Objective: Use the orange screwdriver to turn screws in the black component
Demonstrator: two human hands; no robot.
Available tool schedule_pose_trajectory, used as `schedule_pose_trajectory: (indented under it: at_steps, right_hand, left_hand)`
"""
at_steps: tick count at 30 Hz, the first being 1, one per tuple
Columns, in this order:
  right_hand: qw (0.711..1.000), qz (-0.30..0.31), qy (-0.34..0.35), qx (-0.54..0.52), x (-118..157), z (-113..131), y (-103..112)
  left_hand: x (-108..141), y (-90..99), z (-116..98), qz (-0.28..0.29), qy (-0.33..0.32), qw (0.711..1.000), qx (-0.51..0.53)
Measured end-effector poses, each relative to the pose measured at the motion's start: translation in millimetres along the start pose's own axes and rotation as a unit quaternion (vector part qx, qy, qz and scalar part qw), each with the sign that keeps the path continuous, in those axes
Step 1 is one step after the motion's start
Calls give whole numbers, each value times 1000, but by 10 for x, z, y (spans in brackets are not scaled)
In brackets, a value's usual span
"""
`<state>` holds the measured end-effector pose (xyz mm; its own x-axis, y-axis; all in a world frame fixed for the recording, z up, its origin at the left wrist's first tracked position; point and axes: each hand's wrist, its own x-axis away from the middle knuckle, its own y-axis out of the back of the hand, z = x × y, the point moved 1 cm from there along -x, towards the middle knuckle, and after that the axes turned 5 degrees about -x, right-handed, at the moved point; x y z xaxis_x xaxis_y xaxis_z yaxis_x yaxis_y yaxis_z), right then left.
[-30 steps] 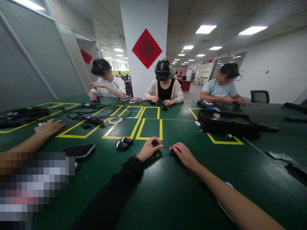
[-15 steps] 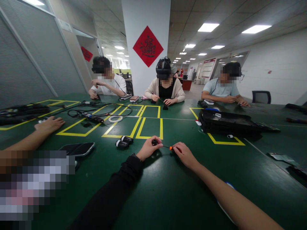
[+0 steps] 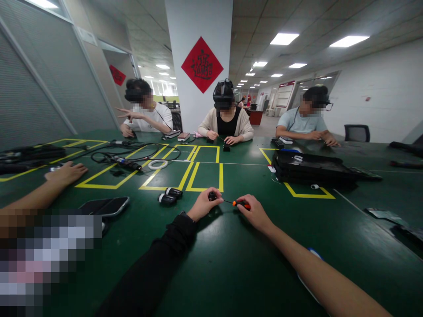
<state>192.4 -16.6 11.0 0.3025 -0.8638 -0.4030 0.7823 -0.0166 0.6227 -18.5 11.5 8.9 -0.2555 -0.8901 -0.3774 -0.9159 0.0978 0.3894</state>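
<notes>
In my left hand [image 3: 204, 204], fingers closed, is a small black object [image 3: 212, 196] whose kind I cannot make out. My right hand [image 3: 254, 212] grips a screwdriver [image 3: 243, 205] with an orange and black handle. Its thin shaft points left, toward the black object; whether the tip touches it is hidden by my left fingers. Both hands are low over the green table. To the left of my left hand lie two small black things with white bands [image 3: 168, 199].
The green table [image 3: 198, 273] bears yellow tape rectangles. A phone [image 3: 109, 206] and another person's hand [image 3: 68, 172] are at left, near black cables [image 3: 128, 163] and a white ring [image 3: 157, 164]. A black case [image 3: 313, 169] stands at right. Three people sit opposite.
More of the screwdriver's handle shows between my right fingers, which have shifted on it. My left hand stays almost still. The person at far left has spread the fingers of a raised hand.
</notes>
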Motion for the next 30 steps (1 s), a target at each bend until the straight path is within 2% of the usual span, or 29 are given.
schedule_pose_trajectory:
  at_steps: [8,14,19,24,30]
  right_hand:
    - [1000,-5,13,-14,5,5,10]
    - [1000,5,-13,-14,-5,-22,6]
    - [1000,17,18,-6,-12,-26,9]
    - [1000,4,14,-11,-6,-17,2]
    - [1000,22,13,-6,-14,4,13]
  left_hand:
    - [4,-6,-9,3,-7,1000,4]
    - [6,0,-34,1,1,1000,0]
    - [8,-2,-31,7,-7,1000,14]
    - [2,-10,-21,2,-3,1000,-8]
    - [4,5,-25,13,-11,1000,-4]
